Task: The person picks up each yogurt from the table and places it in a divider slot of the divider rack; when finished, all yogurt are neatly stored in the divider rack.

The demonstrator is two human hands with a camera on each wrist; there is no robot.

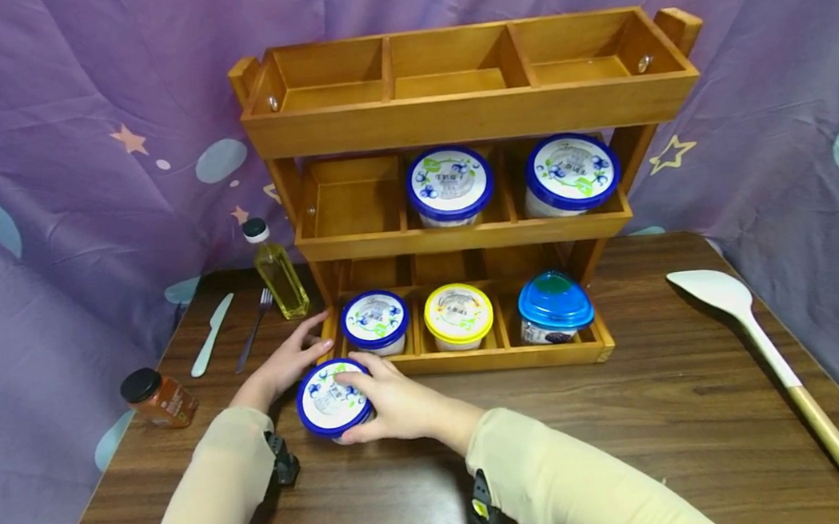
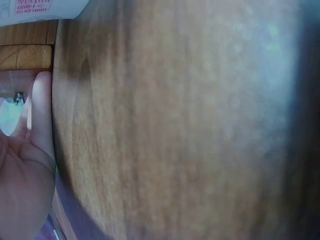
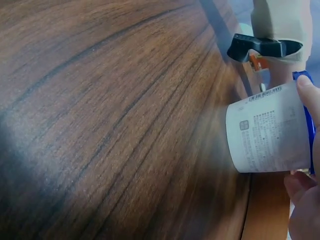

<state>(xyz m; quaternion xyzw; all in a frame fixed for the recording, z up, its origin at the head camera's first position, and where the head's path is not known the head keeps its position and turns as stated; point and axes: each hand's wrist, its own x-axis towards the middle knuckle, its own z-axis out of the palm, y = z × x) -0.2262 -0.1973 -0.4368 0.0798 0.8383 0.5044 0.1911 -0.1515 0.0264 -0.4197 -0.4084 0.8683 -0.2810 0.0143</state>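
The tub (image 1: 332, 399) under the hands has a blue-rimmed white lid printed with blueberries and green swirls — the same pattern as three tubs in the honey-brown rack (image 1: 468, 107). Beside them sit a yellow-rimmed lid (image 1: 458, 313) and a clear blue dome (image 1: 555, 300). The table (image 1: 652, 408) is dark wood grain — the backdrop (image 1: 67, 155) purple with pale stars and teal blots.

The tub (image 1: 332, 399) is a small white cup with a blue-rimmed lid printed with blueberries and green leaves. It stands upright on the table (image 1: 616, 410), just in front of the rack's (image 1: 468, 115) lower-left corner. Its lid is on. In the right wrist view its white side (image 3: 267, 132) shows small printed text.
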